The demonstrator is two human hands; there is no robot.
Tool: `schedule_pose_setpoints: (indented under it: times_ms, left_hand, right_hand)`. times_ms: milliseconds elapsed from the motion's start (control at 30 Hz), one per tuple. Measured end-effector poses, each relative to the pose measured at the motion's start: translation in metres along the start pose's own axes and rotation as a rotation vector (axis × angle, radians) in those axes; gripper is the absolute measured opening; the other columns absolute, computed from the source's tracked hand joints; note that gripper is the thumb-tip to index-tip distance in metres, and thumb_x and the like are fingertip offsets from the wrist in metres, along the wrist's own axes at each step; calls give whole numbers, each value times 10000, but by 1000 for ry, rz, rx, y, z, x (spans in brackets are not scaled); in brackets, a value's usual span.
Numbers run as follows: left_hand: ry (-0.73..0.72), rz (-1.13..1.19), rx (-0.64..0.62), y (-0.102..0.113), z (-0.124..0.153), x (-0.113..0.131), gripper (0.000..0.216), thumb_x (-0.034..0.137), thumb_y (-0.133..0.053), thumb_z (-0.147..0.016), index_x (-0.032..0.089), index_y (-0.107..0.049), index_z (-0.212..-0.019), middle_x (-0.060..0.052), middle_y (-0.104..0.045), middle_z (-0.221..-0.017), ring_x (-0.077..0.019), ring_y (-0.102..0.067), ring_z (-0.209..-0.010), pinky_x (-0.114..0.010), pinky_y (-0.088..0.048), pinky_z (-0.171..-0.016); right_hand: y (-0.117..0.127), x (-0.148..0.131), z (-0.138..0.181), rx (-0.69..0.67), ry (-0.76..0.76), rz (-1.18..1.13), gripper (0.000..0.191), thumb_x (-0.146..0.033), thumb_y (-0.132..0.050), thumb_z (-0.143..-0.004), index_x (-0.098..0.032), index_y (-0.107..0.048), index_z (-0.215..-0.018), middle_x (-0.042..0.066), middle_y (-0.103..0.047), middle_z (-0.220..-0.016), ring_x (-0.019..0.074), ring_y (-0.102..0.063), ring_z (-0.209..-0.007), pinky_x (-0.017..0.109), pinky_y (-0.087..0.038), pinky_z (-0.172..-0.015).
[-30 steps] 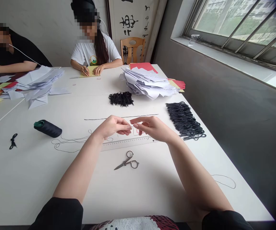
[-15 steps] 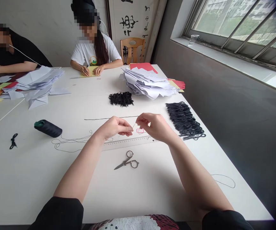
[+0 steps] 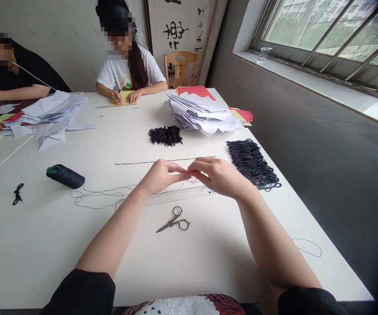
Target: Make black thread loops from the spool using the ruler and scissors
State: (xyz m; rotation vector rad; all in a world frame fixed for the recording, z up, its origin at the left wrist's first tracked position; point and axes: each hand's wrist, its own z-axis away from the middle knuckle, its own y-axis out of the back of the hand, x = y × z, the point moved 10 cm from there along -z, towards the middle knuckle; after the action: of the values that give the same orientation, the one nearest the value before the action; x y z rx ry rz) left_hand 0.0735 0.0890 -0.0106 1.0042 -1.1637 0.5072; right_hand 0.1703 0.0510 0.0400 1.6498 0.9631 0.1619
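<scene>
My left hand [image 3: 167,176] and my right hand [image 3: 212,173] meet fingertip to fingertip above a clear ruler [image 3: 172,194]. Both are pinched on a thin black thread [image 3: 101,192], which is mostly hidden between the fingers. The loose thread trails left in loops to a black spool [image 3: 65,176] lying on its side. Beyond my hands a straight black cord [image 3: 132,163] lies across the table. Small silver scissors [image 3: 173,224], blades pointing left, rest on the near side of the ruler. A red outlined mark [image 3: 192,179] shows partly beneath my fingertips.
To the right lies a row of black cord loops [image 3: 252,164], with a smaller bundle [image 3: 165,136] farther back. Stacked paper [image 3: 205,113] stands behind them. A knotted black cord [image 3: 18,194] is at left. A person [image 3: 131,72] writes across the table; another sits far left.
My hands have come together, the left moving right until the fingertips touch. The short stretch of thread seen between them is now hidden. More of the straight cord's right end shows.
</scene>
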Motion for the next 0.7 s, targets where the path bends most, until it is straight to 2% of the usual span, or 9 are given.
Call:
schedule_pose_setpoints:
  times_ms: [67,167,333,700]
  left_hand:
    - [56,23,-13,-7,-1,-6,267,452,-731,-748,206,-777,-842,-50,-753,-893,-216,-666,-892,-339,-510,-832]
    - [156,89,-93,-15,1,-16,240,423,-754,-725,193,-764,-793,-64,-745,-866,-202,-664,-867,-315,-523,-755]
    - [272,164,-156,-13,8,-26,291,459,-763,-724,176,-761,-796,-84,-753,-894,-193,-693,-880,-287,-533,-763]
    - [320,219,-221,-8,13,-30,276,421,-794,-712,163,-763,-803,-91,-762,-879,-193,-722,-866,-238,-554,-739]
  right_hand:
    - [0,2,0,-5,-15,19,199,-146,-457,-936,-156,-650,-889,38,-653,-842,96,-500,-613,242,-377,-581]
    - [7,6,2,16,-31,26,188,-146,-462,-930,-157,-645,-885,40,-657,-857,98,-513,-626,245,-392,-593]
    - [24,17,6,102,-59,57,189,-185,-454,-941,-158,-638,-903,53,-663,-881,116,-559,-683,257,-424,-627]
    - [36,35,13,168,-114,92,209,-212,-438,-936,-176,-642,-905,58,-669,-880,136,-585,-702,289,-449,-635]
